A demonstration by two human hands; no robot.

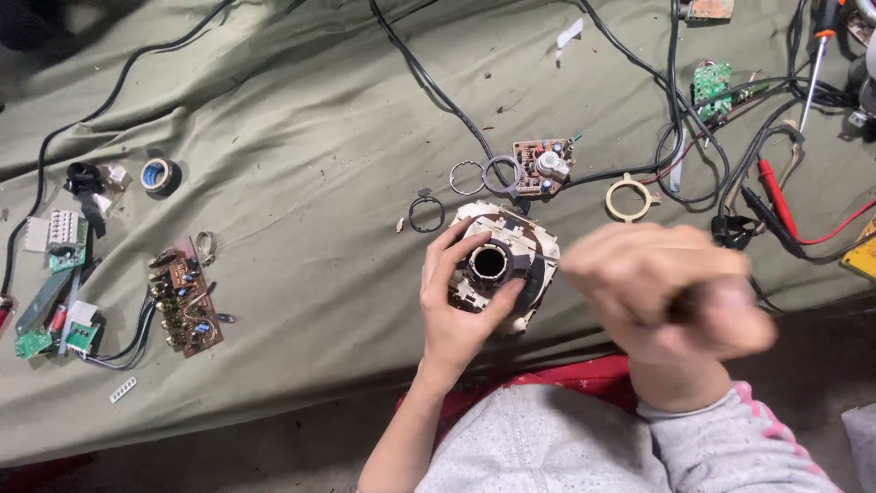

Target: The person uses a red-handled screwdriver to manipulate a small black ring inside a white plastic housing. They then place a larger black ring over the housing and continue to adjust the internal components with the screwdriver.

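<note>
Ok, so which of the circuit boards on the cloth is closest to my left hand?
The small brown circuit board with the white round part, just above the left hand. The long brown board and green boards lie farther off.

A rumpled olive-green cloth [301, 137] covers the whole work surface under even, soft light, falling in folds over its near edge to a dark brown floor [274, 452], with a patch of red fabric [584, 376] below.
</note>
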